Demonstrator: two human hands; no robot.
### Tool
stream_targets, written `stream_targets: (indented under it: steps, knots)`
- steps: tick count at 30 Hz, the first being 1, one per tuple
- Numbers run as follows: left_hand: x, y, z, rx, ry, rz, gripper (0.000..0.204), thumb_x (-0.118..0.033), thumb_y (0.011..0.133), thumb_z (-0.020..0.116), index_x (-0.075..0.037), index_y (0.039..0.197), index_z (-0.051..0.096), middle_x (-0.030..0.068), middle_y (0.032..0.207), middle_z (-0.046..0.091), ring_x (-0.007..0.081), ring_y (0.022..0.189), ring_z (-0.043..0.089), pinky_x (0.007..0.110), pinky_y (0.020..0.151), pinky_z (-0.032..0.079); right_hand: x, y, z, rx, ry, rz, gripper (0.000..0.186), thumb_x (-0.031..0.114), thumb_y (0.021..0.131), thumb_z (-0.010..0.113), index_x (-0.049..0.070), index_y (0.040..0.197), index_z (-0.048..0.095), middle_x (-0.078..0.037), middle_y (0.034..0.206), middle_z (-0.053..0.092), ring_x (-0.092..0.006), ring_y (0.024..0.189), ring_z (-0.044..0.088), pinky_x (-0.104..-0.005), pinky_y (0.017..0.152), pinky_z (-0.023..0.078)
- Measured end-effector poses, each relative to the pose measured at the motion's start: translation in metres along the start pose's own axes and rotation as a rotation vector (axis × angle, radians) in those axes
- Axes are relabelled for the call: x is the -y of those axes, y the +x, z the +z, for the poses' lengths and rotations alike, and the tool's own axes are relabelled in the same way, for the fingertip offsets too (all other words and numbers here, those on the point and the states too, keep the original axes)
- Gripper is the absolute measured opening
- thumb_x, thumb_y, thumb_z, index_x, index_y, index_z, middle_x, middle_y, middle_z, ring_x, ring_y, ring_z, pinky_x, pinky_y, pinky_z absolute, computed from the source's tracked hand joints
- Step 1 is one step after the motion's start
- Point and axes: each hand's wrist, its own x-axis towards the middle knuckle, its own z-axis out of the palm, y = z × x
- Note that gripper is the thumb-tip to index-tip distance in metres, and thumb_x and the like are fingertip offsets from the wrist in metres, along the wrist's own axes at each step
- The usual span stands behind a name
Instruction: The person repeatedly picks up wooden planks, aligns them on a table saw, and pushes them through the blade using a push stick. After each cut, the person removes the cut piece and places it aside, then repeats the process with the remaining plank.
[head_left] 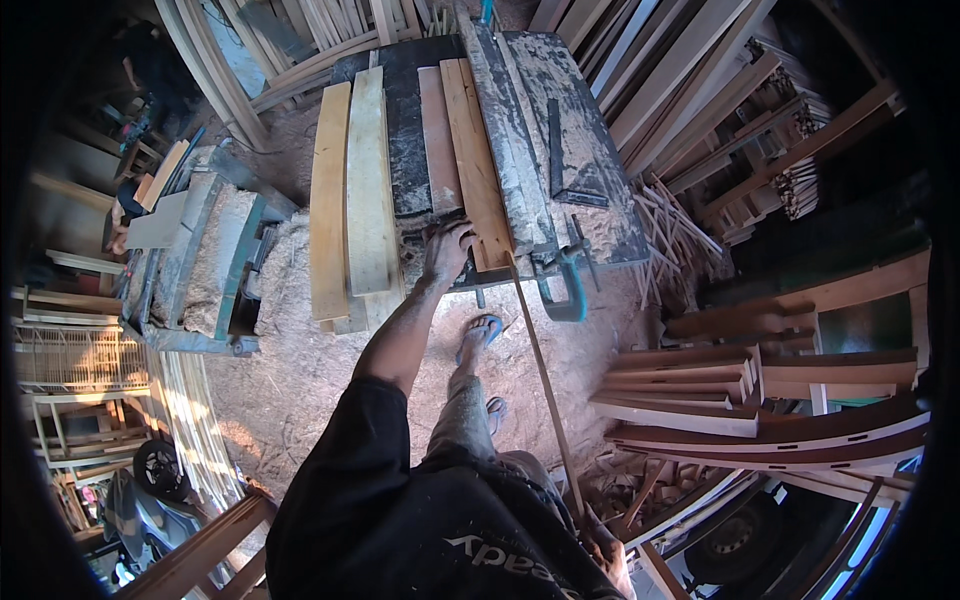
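Observation:
A long brown wooden board (pixel 472 150) lies lengthwise on the dusty dark saw table (pixel 405 130), beside a long straight metal fence (pixel 505 130). My left hand (pixel 450 248) is at the board's near left edge, its fingers bent against it; the fingertips are partly hidden. A shorter reddish board (pixel 438 130) lies just left of the brown one. Down at my right side, my right hand (pixel 605 560) is closed around the lower end of a thin wooden strip (pixel 543 380). The strip's far tip meets the board's near end.
Two pale planks (pixel 330 200) lie at the table's left. A teal clamp (pixel 568 290) grips the near right edge, beside a dark metal square (pixel 570 170). A second machine (pixel 200 250) stands left. Stacked timber (pixel 690 390) lies right, over a sawdust-covered floor (pixel 300 390).

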Motion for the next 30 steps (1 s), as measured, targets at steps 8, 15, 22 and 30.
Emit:
stream_targets:
  steps: [8, 15, 22, 30]
  knots:
    - [-0.015, -0.004, -0.007, -0.113, 0.186, 0.092, 0.029, -0.025, 0.086, 0.070, -0.009, 0.110, 0.071, 0.0042, 0.125, 0.064, 0.0229, 0.119, 0.056, 0.050, 0.102, 0.031, 0.001, 0.007, 0.003, -0.046, 0.096, -0.111, 0.062, 0.033, 0.097, 0.061, 0.002, 0.148, 0.042, -0.008, 0.117, 0.066, -0.0104, 0.101, 0.059, -0.0233, 0.089, 0.044]
    - [-0.017, 0.007, -0.008, -0.146, 0.194, 0.102, 0.020, -0.019, 0.086, 0.067, -0.009, 0.103, 0.073, 0.0041, 0.126, 0.063, 0.0240, 0.120, 0.055, 0.049, 0.100, 0.030, -0.002, 0.007, 0.003, -0.066, 0.141, -0.081, 0.060, 0.031, 0.097, 0.060, 0.002, 0.146, 0.043, -0.009, 0.117, 0.066, -0.0104, 0.098, 0.059, -0.0236, 0.088, 0.045]
    - [-0.010, 0.021, -0.007, -0.107, 0.172, 0.099, 0.019, -0.012, 0.088, 0.063, -0.009, 0.104, 0.072, 0.0044, 0.128, 0.061, 0.0235, 0.122, 0.054, 0.048, 0.100, 0.030, 0.012, 0.026, 0.006, -0.074, 0.162, -0.071, 0.058, 0.030, 0.097, 0.060, 0.002, 0.145, 0.045, -0.010, 0.118, 0.066, -0.0105, 0.095, 0.059, -0.0239, 0.086, 0.045]
    - [0.004, 0.044, -0.010, -0.060, 0.259, 0.118, 0.035, -0.002, 0.082, 0.059, -0.008, 0.117, 0.065, 0.0039, 0.133, 0.055, 0.0225, 0.124, 0.051, 0.049, 0.099, 0.031, 0.025, 0.037, 0.008, -0.075, 0.187, -0.073, 0.055, 0.028, 0.097, 0.060, 0.002, 0.144, 0.047, -0.011, 0.119, 0.066, -0.0105, 0.092, 0.060, -0.0242, 0.084, 0.046]
